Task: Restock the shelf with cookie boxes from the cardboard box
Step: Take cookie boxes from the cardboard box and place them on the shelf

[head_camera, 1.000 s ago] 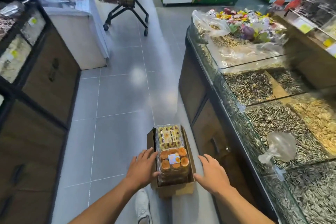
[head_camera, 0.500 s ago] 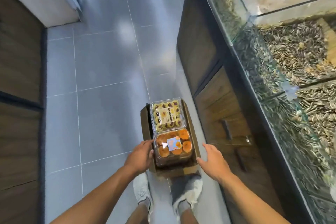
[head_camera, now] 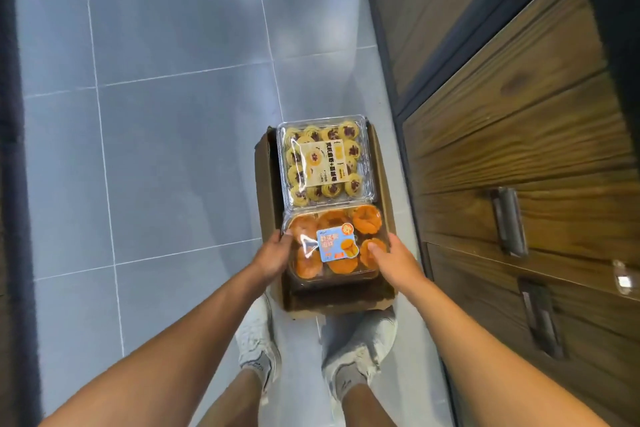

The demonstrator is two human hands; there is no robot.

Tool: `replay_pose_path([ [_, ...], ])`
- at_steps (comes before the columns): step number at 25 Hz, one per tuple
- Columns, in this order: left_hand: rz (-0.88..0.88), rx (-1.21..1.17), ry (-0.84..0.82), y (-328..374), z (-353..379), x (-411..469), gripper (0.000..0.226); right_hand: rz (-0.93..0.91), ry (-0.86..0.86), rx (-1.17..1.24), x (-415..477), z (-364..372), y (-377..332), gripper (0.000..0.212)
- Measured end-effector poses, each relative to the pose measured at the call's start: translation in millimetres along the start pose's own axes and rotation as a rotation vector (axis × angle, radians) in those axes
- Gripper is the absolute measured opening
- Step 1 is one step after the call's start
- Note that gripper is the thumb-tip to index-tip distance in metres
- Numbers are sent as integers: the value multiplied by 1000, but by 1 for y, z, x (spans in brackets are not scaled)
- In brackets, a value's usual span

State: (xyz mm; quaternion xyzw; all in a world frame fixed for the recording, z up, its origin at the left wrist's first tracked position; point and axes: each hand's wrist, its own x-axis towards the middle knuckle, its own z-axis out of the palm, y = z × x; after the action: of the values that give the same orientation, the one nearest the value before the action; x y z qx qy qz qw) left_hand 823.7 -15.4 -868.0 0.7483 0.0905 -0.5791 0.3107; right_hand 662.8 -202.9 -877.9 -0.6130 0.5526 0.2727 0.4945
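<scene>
A brown cardboard box [head_camera: 267, 180] stands on the grey tiled floor just ahead of my feet. Two clear plastic cookie boxes lie on top of it. The far cookie box [head_camera: 323, 159] holds pale cookies with dark centres. The near cookie box [head_camera: 334, 243] holds orange pastries and has a blue label. My left hand [head_camera: 275, 255] holds the near box at its left side. My right hand [head_camera: 393, 262] holds its right side, thumb lying on the lid.
A wooden counter front with drawers and metal handles [head_camera: 509, 218] runs along the right, close to the cardboard box. A dark cabinet edge [head_camera: 17, 184] borders the left. My two white shoes [head_camera: 360, 347] stand right behind the box. Open tiled aisle [head_camera: 166, 114] lies ahead.
My head has tilted down, so the counter's glass bins left the view. Both hands moved in from beside the cardboard box and now hold the orange pastry box at its two sides.
</scene>
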Motion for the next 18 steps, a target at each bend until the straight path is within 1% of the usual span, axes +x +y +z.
replay_pose_path([
  [3, -62, -164, -28, -5, 12, 3, 44, 18, 21, 88, 4, 9, 3, 71],
  [6, -90, -225, -44, -4, 19, -5, 55, 44, 60, 145, -14, 4, -7, 63],
  [8, -102, -249, -18, -1, 18, -16, 58, 44, 62, 160, -27, -2, -8, 61],
  [11, -60, -208, 76, 0, 10, -34, 47, 38, 68, 197, -42, -12, -8, 59],
  [12, -31, -191, 102, 0, 6, -39, 49, 36, 63, 228, -48, -15, -8, 58],
  [13, -12, -181, 113, 0, 2, -45, 57, 34, 50, 278, -53, -18, -9, 56],
  [15, 9, -204, 97, 2, -9, -53, 84, 20, 32, 386, -61, -22, -12, 50],
  [16, 32, -214, 77, 6, -14, -58, 92, 14, 32, 436, -66, -24, -15, 45],
  [17, 68, -206, 48, 9, -19, -61, 93, 21, 36, 486, -69, -27, -19, 40],
  [18, 120, -163, 21, 11, -22, -65, 90, 39, 30, 536, -72, -30, -22, 40],
])
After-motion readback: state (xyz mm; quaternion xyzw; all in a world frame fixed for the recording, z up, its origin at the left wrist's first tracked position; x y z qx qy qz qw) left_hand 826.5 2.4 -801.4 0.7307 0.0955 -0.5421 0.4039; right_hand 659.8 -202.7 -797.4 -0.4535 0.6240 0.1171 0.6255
